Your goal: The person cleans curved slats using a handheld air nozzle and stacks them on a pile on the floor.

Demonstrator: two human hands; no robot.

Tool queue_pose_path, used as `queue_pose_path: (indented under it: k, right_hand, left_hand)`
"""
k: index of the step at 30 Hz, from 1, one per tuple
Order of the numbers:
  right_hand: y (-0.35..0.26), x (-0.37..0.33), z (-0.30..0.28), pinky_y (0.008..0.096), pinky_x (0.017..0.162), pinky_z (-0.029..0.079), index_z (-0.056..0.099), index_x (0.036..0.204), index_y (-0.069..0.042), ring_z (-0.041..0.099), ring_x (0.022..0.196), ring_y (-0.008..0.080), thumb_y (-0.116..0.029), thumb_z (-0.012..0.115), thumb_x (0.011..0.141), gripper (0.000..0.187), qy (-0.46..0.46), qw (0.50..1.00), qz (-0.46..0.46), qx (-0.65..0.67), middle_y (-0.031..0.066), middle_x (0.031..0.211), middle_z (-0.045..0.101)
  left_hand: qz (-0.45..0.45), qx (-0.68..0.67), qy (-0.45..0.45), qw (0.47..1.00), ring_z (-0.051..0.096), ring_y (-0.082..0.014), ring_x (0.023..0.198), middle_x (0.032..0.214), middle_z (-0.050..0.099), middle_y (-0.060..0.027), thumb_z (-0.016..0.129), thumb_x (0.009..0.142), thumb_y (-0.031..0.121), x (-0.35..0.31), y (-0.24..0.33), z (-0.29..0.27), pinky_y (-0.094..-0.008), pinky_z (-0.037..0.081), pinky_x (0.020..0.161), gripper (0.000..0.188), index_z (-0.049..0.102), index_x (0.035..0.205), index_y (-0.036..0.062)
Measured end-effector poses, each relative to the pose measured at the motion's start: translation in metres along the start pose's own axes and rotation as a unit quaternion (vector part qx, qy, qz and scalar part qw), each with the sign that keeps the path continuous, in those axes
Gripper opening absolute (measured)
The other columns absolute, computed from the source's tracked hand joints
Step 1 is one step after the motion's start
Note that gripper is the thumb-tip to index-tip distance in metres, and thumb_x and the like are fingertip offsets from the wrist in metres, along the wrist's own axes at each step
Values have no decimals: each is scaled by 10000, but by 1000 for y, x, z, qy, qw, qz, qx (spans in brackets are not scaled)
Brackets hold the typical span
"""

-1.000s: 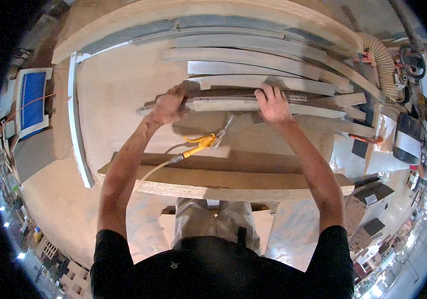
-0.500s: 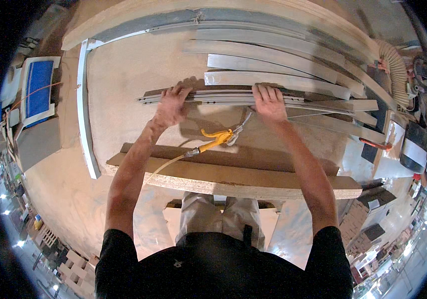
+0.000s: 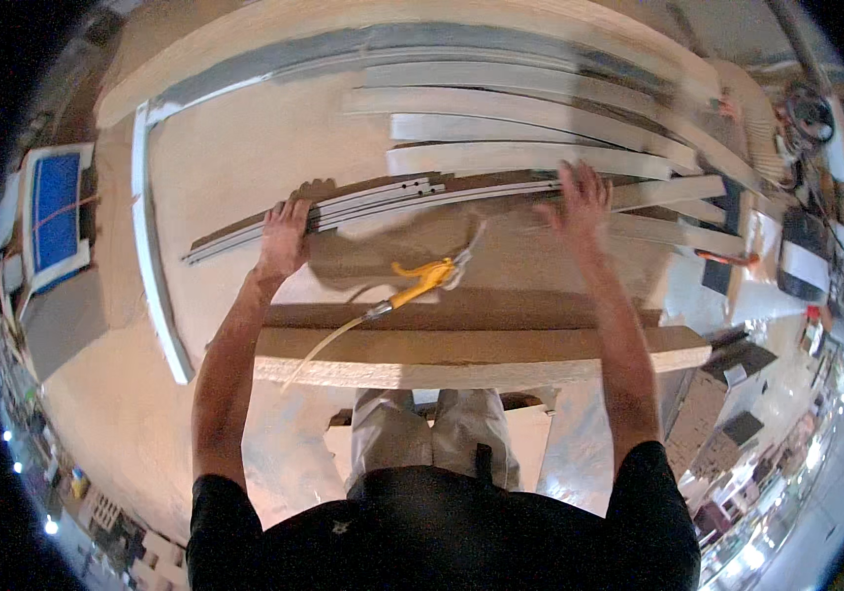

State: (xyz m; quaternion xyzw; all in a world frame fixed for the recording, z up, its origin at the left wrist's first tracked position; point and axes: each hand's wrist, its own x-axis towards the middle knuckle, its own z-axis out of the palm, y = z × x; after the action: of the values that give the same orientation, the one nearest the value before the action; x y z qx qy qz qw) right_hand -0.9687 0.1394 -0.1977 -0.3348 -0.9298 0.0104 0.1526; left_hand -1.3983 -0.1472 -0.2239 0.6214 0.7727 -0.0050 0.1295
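2 hands, well apart: the left hand (image 3: 286,236) wraps over the thin metal rails (image 3: 373,209), clamped on them! The right hand (image 3: 583,205), a blur, is at their right end; I can't tell whether it grips. The rails slant across the tabletop (image 3: 215,163), between yellow air gun (image 3: 425,279) and flat strips (image 3: 530,158).

Narrow strips (image 3: 383,202) are silver-grey, black-dotted; flat slats (image 3: 530,158) pale grey. Air gun (image 3: 424,280) is yellow, hose (image 3: 326,342) pale yellow. Worktop (image 3: 215,163) tan. Shirt (image 3: 432,537) black, trousers (image 3: 386,433) beige. Panel (image 3: 56,212) blue.
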Motion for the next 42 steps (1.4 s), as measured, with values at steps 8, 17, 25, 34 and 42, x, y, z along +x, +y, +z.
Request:
queue_pose_path:
  k: [8, 17, 25, 34, 42]
  right_hand:
    - [-74, 15, 24, 458, 1022, 440, 631, 1230, -57, 590, 1153, 346, -320, 735, 871, 457, -39, 965, 223, 131, 162, 1235, 636]
    - [-236, 22, 59, 444, 1047, 409, 507, 1343, 38, 531, 1228, 357, -278, 680, 921, 555, -19, 932, 217, 290, 216, 1343, 545]
    - [-300, 27, 93, 443, 1049, 421, 326, 1452, 84, 492, 1246, 396, -246, 722, 864, 782, -76, 864, 202, 454, 301, 1394, 439]
    - [-332, 77, 37, 421, 1044, 447, 278, 1495, 47, 544, 1228, 442, -396, 695, 873, 870, -394, 812, 203, 380, 297, 1377, 515]
    - [-90, -34, 33, 407, 1093, 384, 457, 1417, -40, 458, 1312, 321, -151, 682, 839, 630, -37, 945, 193, 261, 205, 1461, 444]
  left_hand:
    - [11, 26, 12, 1000, 546, -364, 1140, 1178, 573, -191, 718, 722, 57, -17, -29, -34, -502, 403, 1005, 601, 491, 1278, 27]
    - [18, 59, 54, 997, 493, -389, 1281, 1311, 534, -240, 617, 872, 120, -52, -118, 8, -511, 364, 1105, 431, 488, 1276, 44]
    - [51, 65, 83, 993, 544, -300, 1197, 1148, 590, -124, 554, 867, 173, -54, -99, -6, -450, 440, 993, 371, 529, 1222, 64]
    - [41, -24, 44, 998, 496, -347, 1278, 1353, 546, -174, 614, 885, 236, -62, -119, 29, -487, 340, 1121, 487, 521, 1333, 70]
    - [22, 35, 52, 998, 505, -397, 1231, 1293, 549, -193, 700, 704, 15, -32, -97, 29, -531, 364, 1070, 657, 476, 1320, 59]
